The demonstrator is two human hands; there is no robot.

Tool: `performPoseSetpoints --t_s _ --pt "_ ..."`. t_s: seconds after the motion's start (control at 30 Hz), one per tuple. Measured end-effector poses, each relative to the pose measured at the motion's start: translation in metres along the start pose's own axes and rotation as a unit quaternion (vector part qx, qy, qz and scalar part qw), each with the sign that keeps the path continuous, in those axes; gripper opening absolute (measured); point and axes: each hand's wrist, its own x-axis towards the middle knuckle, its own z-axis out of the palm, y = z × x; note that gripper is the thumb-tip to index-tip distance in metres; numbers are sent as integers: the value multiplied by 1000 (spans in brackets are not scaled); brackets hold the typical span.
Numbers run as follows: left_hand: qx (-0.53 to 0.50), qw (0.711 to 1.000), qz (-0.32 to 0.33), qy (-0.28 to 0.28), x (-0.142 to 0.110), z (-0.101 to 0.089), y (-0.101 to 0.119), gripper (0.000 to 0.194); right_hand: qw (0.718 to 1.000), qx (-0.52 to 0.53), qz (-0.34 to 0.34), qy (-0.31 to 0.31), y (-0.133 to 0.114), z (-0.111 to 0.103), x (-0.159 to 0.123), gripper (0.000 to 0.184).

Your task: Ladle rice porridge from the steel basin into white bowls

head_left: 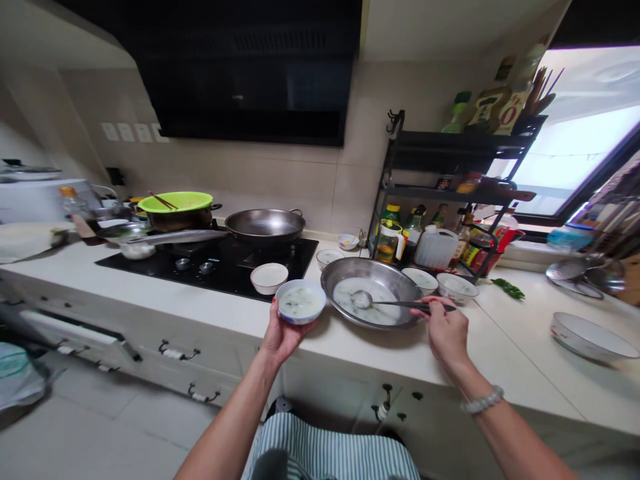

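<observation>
Striped cloth point(335, 447), left hand point(284, 339) cupping round bowl point(300, 303), right hand point(447, 330) closed on metal ladle point(363, 299)

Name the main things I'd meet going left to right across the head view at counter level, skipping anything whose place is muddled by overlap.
Orange-capped bottle → lime-green basin → filled bowl in the left hand → steel basin → right hand on the ladle → green leaves → wide white bowl.
</observation>
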Motion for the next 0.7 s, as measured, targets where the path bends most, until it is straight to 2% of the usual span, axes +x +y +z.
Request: performPoseSetpoints --t_s 0.17,0.43,0.7 --pt "2 1000 -3 -3 -1 1 0 63 995 91 21 36 3 3 8 18" --pt "0 1000 -6 -10 -1 1 1 66 994 105 -2 29 -5 9 8 16" --pt "-1 1000 -8 -15 -1 1 0 64 992 122 14 36 -10 14 9 13"
